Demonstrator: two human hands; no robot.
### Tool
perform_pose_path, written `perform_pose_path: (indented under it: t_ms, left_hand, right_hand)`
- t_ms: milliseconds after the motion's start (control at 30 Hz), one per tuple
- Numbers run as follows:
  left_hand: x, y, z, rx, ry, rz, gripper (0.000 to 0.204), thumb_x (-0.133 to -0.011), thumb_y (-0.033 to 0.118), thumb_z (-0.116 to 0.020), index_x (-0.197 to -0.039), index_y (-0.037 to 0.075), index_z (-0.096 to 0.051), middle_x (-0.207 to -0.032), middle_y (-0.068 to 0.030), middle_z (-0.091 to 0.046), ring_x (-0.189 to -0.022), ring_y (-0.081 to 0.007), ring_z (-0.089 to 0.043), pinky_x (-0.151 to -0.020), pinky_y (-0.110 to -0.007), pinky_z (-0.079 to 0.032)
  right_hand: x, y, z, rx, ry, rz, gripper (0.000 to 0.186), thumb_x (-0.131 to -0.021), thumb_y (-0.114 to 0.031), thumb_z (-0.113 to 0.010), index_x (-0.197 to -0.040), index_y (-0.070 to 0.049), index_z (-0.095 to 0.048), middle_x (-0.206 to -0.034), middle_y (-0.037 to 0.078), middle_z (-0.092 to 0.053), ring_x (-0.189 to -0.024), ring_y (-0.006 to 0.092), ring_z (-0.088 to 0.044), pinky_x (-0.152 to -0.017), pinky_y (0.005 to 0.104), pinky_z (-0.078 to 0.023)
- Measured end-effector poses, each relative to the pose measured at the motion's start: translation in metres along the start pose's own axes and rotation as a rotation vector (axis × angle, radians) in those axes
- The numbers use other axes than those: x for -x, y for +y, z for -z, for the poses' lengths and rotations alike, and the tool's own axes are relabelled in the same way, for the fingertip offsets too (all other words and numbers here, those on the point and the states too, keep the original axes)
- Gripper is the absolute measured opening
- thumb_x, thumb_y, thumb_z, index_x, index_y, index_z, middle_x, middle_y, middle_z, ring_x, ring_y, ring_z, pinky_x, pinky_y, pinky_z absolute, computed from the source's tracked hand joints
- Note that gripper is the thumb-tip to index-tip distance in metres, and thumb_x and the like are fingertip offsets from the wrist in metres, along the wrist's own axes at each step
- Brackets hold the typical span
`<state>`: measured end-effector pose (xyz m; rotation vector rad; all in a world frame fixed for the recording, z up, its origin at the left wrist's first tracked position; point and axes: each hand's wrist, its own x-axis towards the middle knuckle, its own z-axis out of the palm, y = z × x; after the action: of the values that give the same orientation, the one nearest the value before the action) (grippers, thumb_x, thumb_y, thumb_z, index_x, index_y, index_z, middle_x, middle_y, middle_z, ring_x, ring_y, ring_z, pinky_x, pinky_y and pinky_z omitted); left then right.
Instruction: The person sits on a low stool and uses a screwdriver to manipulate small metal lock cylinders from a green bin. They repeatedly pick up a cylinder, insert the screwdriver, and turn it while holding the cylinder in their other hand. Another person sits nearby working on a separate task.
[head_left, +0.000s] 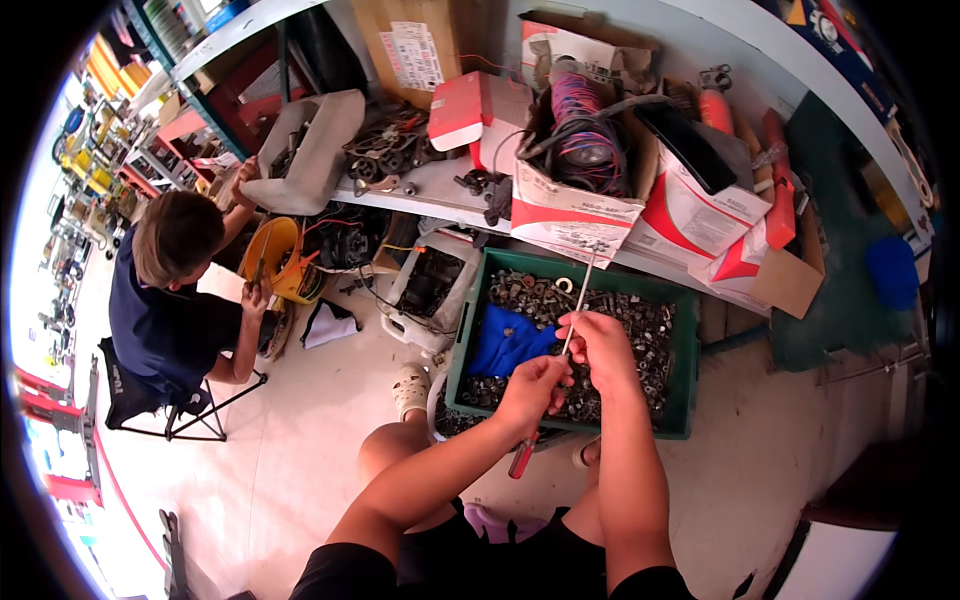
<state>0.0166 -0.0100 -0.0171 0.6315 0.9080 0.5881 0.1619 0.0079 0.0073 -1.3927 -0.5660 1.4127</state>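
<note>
A long screwdriver with a red handle (522, 456) slants up and away between my hands. My left hand (532, 394) is closed around its lower part, with the handle's end sticking out below. Higher up, my right hand (600, 350) pinches the thin shaft (584, 290), whose far end reaches past the fingers. Both hands are above a green plastic crate (683, 420) full of small metal nuts and other hardware (640, 330). Blue cloth or a glove (508, 342) lies on the metal pieces, just left of my hands. Whether a small part sits in my fingers is hidden.
Behind the crate, a shelf (450, 205) carries open cartons, one holding a coil of coloured wire (588, 145), and a dark phone-like slab (686, 148). A cut white jug (440, 285) stands left of the crate. Further left, another person (175, 290) sits beside a yellow bucket (277, 250).
</note>
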Motion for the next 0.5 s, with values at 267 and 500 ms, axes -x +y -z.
perform_pose_path:
  t_ms: [267,500]
  left_hand:
    - [0.000,-0.002,0.003,-0.046,0.090,-0.059,0.025,-0.093,0.018,-0.068,-0.086,0.006,-0.048,-0.070,-0.0024,-0.056,-0.049,-0.0098,-0.050,-0.041,-0.023,-0.037]
    - [0.009,0.007,0.002,-0.046,0.058,-0.010,0.028,-0.099,0.030,-0.057,-0.085,0.006,-0.058,-0.069,0.0000,-0.056,-0.056,-0.0099,-0.053,-0.051,-0.024,-0.044]
  right_hand:
    - [-0.004,0.008,-0.010,0.038,0.139,0.025,0.025,-0.092,-0.021,-0.068,-0.076,-0.008,-0.054,-0.068,0.003,-0.059,-0.051,0.0041,-0.046,-0.042,0.0195,-0.031]
    - [-0.010,0.013,-0.006,0.040,0.095,0.033,0.025,-0.093,-0.023,-0.067,-0.077,-0.009,-0.053,-0.070,0.002,-0.057,-0.046,0.0039,-0.040,-0.038,0.0198,-0.025]
